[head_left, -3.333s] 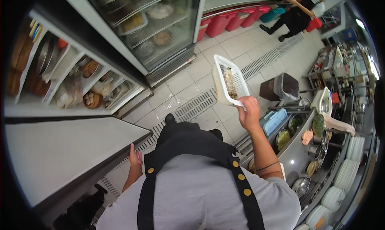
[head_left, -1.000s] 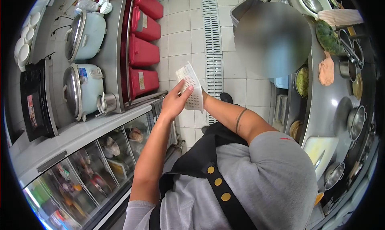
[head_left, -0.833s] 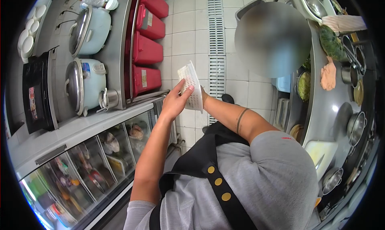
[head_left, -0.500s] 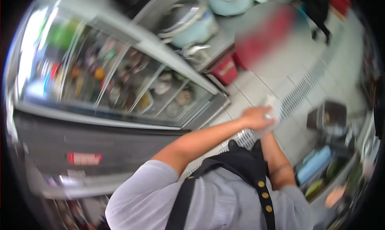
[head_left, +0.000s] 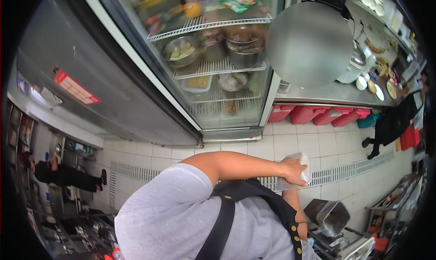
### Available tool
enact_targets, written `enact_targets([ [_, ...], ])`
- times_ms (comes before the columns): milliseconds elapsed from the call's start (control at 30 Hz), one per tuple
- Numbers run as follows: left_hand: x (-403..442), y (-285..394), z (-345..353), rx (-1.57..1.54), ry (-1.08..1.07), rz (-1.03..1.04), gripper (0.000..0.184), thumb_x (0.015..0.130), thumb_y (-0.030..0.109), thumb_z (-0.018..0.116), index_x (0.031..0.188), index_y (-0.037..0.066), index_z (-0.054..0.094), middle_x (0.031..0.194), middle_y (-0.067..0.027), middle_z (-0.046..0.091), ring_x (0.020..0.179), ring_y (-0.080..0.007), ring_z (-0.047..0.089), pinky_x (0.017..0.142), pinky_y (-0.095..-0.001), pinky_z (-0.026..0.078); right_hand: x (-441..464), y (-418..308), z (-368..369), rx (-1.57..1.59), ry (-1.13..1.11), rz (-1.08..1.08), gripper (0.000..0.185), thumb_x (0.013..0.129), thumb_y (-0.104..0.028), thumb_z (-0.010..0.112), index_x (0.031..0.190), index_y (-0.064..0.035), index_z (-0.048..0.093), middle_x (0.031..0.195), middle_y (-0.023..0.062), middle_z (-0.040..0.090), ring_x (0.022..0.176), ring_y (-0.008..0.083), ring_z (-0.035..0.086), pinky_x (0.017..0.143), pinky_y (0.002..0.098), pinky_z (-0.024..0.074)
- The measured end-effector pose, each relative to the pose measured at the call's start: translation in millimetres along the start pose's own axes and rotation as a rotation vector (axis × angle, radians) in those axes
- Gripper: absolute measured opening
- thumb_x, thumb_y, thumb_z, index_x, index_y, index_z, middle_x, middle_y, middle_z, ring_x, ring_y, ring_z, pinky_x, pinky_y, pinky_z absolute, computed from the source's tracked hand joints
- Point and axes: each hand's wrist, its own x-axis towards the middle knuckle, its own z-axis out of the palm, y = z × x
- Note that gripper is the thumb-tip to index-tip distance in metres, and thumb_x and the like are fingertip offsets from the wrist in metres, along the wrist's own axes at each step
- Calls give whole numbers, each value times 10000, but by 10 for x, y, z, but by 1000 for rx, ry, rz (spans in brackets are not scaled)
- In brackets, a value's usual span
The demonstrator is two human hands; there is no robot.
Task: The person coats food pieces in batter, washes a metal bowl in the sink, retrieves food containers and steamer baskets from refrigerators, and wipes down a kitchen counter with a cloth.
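My left hand (head_left: 294,171) is closed round the side of a white perforated basket (head_left: 305,162), a little right of the middle of the view. The basket is tilted, and what lies inside it is hidden. My right forearm (head_left: 291,197) reaches up to the basket from below. The right hand itself is hidden behind the basket and my left hand. Both arms are close together in front of the dark apron (head_left: 254,189).
A glass-door fridge (head_left: 204,124) with bowls stands ahead, a closed steel door (head_left: 91,65) on the left. Red bins (head_left: 302,115) sit under a counter (head_left: 318,94). A lined bin (head_left: 331,217) is at lower right. One person (head_left: 68,176) stands left, another (head_left: 395,121) right. A blurred disc hides part.
The view has swung left, bringing the steel door, fridge and a person at the left into sight. My left hand has stayed on the basket while the right hand has gone out of sight behind it.
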Motion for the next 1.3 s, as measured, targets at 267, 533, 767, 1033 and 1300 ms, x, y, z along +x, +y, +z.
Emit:
enact_targets([
  [267, -298, -666, -358, -71, 184, -81, 763, 838, 673, 568, 1315, 80, 611, 1198, -257, 636, 1166, -425, 592, 988, -484, 467, 441, 125, 622, -204, -117, 135, 489, 1036, -408, 378, 1356, -71, 528, 1362, 207, 534, 1220, 327, 552, 1051, 440, 446],
  [533, -576, -1076, -36, -628, 647, -417, 869, 861, 635, 646, 1506, 120, 372, 1354, -216, 495, 1278, -401, 494, 1034, -488, 438, 925, 218, 1260, -446, -405, 315, 495, 1039, -397, 369, 1380, -68, 515, 1403, 222, 508, 1267, 341, 526, 1090, 448, 419],
  [767, -986, -768, 600, -1833, 923, -459, 893, 905, 569, 650, 1547, 149, 192, 1486, -184, 380, 1371, -350, 411, 1041, -546, 444, 475, 50, 1578, -2056, -1358, -190, 598, 963, -298, 386, 1491, -17, 403, 1616, 271, 197, 1517, 442, 99, 1233, 535, 98],
  [1033, -662, -682, 1357, -1906, 1582, -31, 722, 835, 83, 506, 1516, 143, 273, 1428, -153, 461, 1283, -332, 510, 1071, -476, 454, -191, -980, 1842, -1864, -1846, -385, 540, 894, -321, 650, 1353, -50, 561, 1554, 244, 336, 1461, 396, 295, 1189, 544, 221],
  [1300, -607, -556, 863, -1801, 1492, 142, 796, 807, 67, 521, 1546, 111, 228, 1464, -146, 440, 1313, -330, 485, 1091, -468, 430, 36, -1541, 1619, -1508, -1297, -976, 420, 634, -74, 849, 1018, -122, 684, 1450, 264, 465, 1176, 414, 596, 928, 418, 537],
])
